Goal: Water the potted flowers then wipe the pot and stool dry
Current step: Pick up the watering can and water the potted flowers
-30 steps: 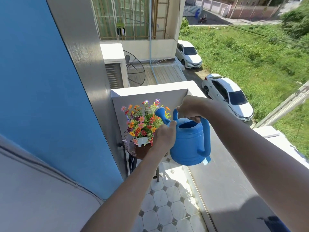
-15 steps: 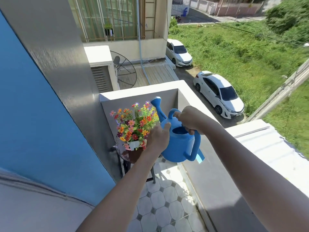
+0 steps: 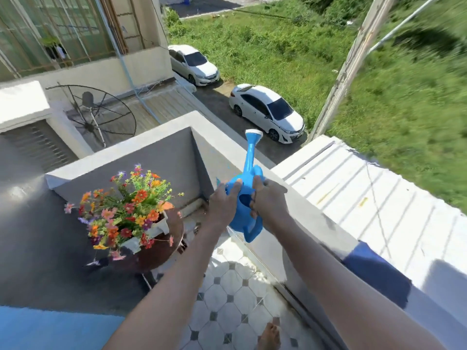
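Both hands grip the blue watering can (image 3: 246, 198): the left hand (image 3: 222, 203) cups its body, the right hand (image 3: 267, 200) closes on the top by the handle, probably to steady the weight. Its spout points up and away, right of the potted flowers (image 3: 123, 210), so no water pours. They sit on the round stool (image 3: 161, 248), its landmark, by the parapet wall (image 3: 156, 157)

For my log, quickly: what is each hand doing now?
Left hand: closed on the blue watering can.
Right hand: closed on the same can.
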`<state>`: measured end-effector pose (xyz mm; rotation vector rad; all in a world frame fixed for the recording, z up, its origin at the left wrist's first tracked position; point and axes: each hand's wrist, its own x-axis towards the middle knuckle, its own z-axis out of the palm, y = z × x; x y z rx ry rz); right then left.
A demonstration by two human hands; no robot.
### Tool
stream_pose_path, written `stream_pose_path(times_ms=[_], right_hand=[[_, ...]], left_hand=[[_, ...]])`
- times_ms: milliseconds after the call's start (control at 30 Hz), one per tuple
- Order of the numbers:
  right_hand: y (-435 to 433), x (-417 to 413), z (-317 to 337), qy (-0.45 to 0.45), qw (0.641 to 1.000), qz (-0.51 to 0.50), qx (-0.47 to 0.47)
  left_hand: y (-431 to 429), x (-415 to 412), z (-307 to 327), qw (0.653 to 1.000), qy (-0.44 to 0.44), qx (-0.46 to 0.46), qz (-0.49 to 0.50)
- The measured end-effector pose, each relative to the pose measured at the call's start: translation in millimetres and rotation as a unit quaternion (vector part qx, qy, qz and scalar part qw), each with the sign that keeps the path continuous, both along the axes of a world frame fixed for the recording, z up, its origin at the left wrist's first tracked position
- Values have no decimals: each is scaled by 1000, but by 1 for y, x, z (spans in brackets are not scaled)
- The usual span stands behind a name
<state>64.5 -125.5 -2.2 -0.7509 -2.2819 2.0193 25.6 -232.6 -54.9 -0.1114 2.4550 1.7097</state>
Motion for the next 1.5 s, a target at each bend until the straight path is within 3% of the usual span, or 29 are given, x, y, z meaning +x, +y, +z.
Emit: stream_pose_path(times_ms=[200,333,400,533,667,1100,1300,1500], right_hand=[[79,8,-23,-11,984,-171,-48],[130,14,-45,-3,967,-252,-47],[146,13,-52,-5,966,-255,-42],[187,8,-66,-45,940,-310,-139],[209,7,-82,-29,917,-353,-184],[217,15,-101,-29,917,-337,-212],[215,26,-101,-27,937,-291,-190],[260,64,-91,-26,966,-244,-75]], left_hand=[[107,-18,-25,987,-66,78,-121],[175,-23,-48,969,-66,47,-234],[198,-21,-49,965,-73,39,-247],[238,-21,-60,960,-79,32,-266],[265,-28,-79,953,-74,8,-295],[275,-24,-87,957,-61,7,-283],[271,-21,-86,957,-56,-26,-284],[288,-26,-34,977,73,-48,-197]])
